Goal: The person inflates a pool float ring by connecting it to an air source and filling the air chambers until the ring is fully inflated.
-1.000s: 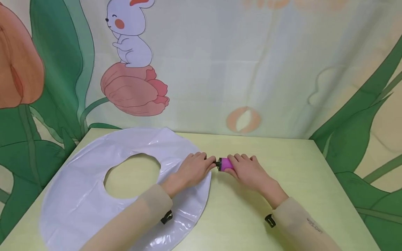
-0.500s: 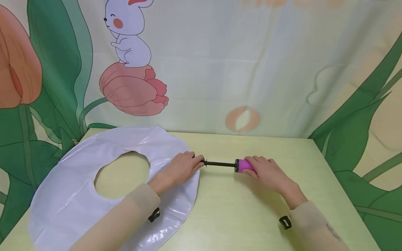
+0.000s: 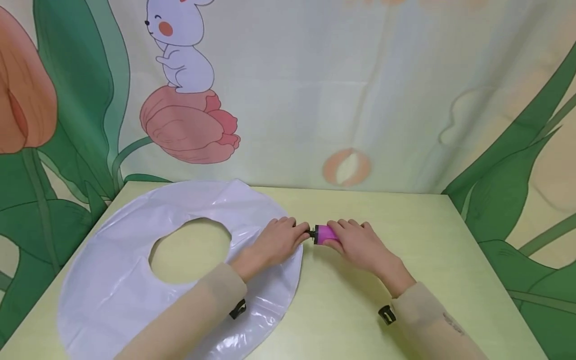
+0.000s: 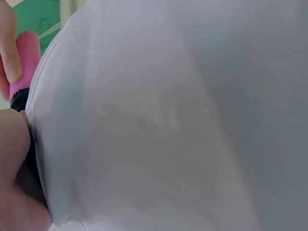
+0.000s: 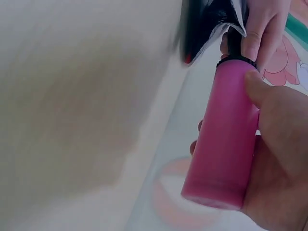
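My right hand (image 3: pixel 360 247) grips the pink barrel of a hand pump (image 3: pixel 325 234). In the right wrist view, fingers and thumb wrap the pump (image 5: pixel 221 134) lengthwise. My left hand (image 3: pixel 277 241) holds the pump's black end at the right edge of a white inflatable swim ring (image 3: pixel 112 260). Between the hands only a short stub of black rod shows, as barrel and left fingers stand close together. The ring has a large round hole, creases and glossy patches. Its wall (image 4: pixel 144 120) fills most of the left wrist view. The left fingers hide where pump and ring meet.
A pale yellow-green table (image 3: pixel 391 215) lies under everything, and the ring takes up its left half. Behind it hangs a printed curtain (image 3: pixel 288 90) with a rabbit and tulips. A black clip (image 3: pixel 387 315) shows below the right cuff.
Half a second ago the barrel was drawn rightward with a long black rod exposed. Now barrel and left hand are close together again, and the ring has shifted slightly right.
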`<state>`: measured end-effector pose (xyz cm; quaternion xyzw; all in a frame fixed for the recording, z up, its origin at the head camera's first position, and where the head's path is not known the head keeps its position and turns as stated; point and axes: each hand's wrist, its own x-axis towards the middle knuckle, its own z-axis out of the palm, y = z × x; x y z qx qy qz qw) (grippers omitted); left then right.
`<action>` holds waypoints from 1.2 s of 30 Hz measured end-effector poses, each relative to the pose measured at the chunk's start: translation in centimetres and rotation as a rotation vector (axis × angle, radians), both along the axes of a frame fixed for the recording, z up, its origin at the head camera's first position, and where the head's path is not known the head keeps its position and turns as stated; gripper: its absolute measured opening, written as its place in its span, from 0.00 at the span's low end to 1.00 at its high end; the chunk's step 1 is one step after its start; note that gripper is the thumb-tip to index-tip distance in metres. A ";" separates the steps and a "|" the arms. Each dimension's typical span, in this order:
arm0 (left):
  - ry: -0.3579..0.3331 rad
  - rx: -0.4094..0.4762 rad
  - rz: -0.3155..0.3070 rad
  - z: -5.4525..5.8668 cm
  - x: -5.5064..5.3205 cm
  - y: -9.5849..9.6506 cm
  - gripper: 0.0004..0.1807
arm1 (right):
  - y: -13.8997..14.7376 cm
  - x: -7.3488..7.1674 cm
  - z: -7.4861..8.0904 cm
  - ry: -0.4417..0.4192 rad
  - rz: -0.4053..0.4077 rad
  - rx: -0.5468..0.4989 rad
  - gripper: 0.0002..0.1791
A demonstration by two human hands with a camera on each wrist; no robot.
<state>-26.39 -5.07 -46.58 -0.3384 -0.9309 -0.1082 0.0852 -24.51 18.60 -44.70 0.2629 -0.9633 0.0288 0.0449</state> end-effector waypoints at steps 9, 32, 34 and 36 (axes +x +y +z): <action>-0.008 0.036 -0.024 -0.6 -0.8 -2.5 0.08 | 4.5 -0.5 -0.9 -0.089 -0.016 -0.122 0.30; -0.025 -0.009 -0.015 0.2 -0.1 -1.3 0.09 | 1.4 -0.6 -0.5 -0.057 0.010 -0.062 0.31; -0.022 0.000 -0.017 0.2 -0.3 -1.9 0.09 | 2.7 -0.7 -0.7 -0.054 0.002 -0.079 0.30; -0.011 0.013 -0.014 0.2 -0.5 -2.4 0.08 | 4.0 -0.8 -0.6 -0.044 -0.015 -0.093 0.30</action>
